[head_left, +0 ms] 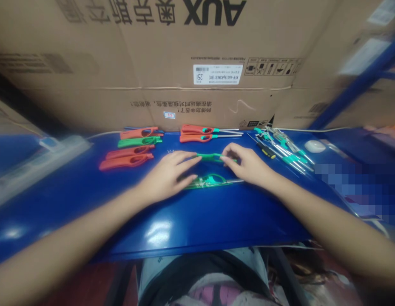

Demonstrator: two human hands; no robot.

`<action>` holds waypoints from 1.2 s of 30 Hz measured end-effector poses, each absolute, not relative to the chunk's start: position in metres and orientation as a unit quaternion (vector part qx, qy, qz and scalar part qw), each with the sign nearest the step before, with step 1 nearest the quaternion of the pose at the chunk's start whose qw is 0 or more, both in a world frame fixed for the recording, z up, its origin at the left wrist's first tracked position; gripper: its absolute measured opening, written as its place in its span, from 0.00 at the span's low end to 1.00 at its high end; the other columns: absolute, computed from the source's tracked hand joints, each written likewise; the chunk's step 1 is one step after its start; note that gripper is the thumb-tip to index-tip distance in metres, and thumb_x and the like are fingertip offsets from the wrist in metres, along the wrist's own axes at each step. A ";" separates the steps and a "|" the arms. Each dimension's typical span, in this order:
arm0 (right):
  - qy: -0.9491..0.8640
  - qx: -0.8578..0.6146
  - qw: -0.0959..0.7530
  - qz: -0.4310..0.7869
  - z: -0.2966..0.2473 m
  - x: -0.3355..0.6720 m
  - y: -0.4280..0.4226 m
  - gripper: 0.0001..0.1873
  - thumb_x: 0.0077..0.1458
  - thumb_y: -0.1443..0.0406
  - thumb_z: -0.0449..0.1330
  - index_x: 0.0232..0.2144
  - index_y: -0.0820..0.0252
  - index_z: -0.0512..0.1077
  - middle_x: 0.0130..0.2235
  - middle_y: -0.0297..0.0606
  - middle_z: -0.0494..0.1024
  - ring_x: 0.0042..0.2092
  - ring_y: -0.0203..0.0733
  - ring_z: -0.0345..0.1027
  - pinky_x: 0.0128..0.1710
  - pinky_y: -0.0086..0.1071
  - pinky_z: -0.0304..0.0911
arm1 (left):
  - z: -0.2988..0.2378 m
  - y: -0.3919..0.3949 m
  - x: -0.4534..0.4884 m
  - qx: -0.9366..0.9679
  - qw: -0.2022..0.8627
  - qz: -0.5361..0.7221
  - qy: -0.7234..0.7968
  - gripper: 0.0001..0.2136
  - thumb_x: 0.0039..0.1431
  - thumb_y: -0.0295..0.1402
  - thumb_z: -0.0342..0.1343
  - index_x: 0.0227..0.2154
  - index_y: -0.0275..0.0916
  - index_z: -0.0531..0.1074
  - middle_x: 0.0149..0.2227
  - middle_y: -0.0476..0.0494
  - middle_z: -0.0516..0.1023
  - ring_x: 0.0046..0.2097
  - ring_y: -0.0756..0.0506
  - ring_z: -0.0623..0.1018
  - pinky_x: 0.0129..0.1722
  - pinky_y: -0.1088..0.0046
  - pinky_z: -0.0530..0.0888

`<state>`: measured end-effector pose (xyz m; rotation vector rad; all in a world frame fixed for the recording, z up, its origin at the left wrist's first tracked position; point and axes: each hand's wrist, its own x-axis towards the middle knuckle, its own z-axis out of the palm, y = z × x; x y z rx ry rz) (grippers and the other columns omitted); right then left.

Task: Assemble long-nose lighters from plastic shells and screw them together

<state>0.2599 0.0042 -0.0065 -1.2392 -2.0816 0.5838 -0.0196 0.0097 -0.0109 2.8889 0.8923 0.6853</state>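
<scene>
Over the middle of the table, a green lighter casing half (208,156) is pinched at its right part by the thumb and fingers of my right hand (245,162). My left hand (171,173) is at its left end, fingers stretched out and fingertips against the casing, thumb apart. Just below lies a part-built gas lighter (211,181), with green trigger parts and a metal tube showing. The left thumb is near that lighter's left end; I cannot tell whether it touches.
Red casings (129,161) and a green casing (138,141) lie left. Red lighters (197,138) with metal tubes are at the back. To the right are a screwdriver (265,149), several inner lighter assemblies (288,148) and a white round object (314,146). A cardboard wall (152,68) stands behind.
</scene>
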 end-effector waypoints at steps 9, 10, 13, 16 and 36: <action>-0.758 -0.431 0.284 0.398 -0.002 0.256 -0.001 0.14 0.63 0.58 0.58 0.47 0.60 0.69 0.35 0.36 0.76 0.31 0.37 0.71 0.32 0.34 0.70 | -0.011 0.010 -0.023 0.925 0.047 0.252 0.281 0.18 0.66 0.41 0.58 0.54 0.39 0.75 0.46 0.37 0.81 0.46 0.41 0.79 0.48 0.61 0.76; -0.796 -0.418 0.261 0.351 -0.001 0.258 -0.002 0.16 0.62 0.58 0.59 0.49 0.60 0.70 0.37 0.37 0.77 0.34 0.38 0.72 0.35 0.35 0.71 | -0.010 0.009 -0.022 0.926 0.058 0.246 0.280 0.18 0.66 0.41 0.58 0.54 0.38 0.76 0.45 0.37 0.81 0.45 0.41 0.80 0.47 0.63 0.77; -0.875 -0.357 0.207 0.253 0.001 0.262 -0.005 0.22 0.58 0.60 0.65 0.53 0.58 0.70 0.47 0.41 0.78 0.46 0.44 0.72 0.48 0.40 0.69 | -0.007 0.007 -0.022 0.932 0.082 0.227 0.271 0.17 0.66 0.42 0.57 0.52 0.38 0.77 0.44 0.38 0.81 0.44 0.42 0.80 0.45 0.65 0.77; -0.902 -0.325 0.175 0.226 0.001 0.265 -0.004 0.23 0.57 0.64 0.65 0.54 0.58 0.70 0.48 0.42 0.76 0.49 0.46 0.70 0.52 0.41 0.67 | -0.006 0.006 -0.022 0.941 0.093 0.198 0.257 0.16 0.67 0.41 0.56 0.51 0.38 0.77 0.44 0.39 0.81 0.45 0.42 0.80 0.46 0.65 0.76; -0.900 -0.326 0.153 0.245 -0.001 0.265 -0.002 0.23 0.54 0.71 0.61 0.53 0.58 0.72 0.45 0.39 0.75 0.42 0.41 0.71 0.43 0.34 0.67 | -0.009 0.008 -0.023 0.944 0.113 0.152 0.271 0.16 0.64 0.39 0.58 0.52 0.40 0.76 0.44 0.42 0.81 0.44 0.42 0.79 0.45 0.67 0.74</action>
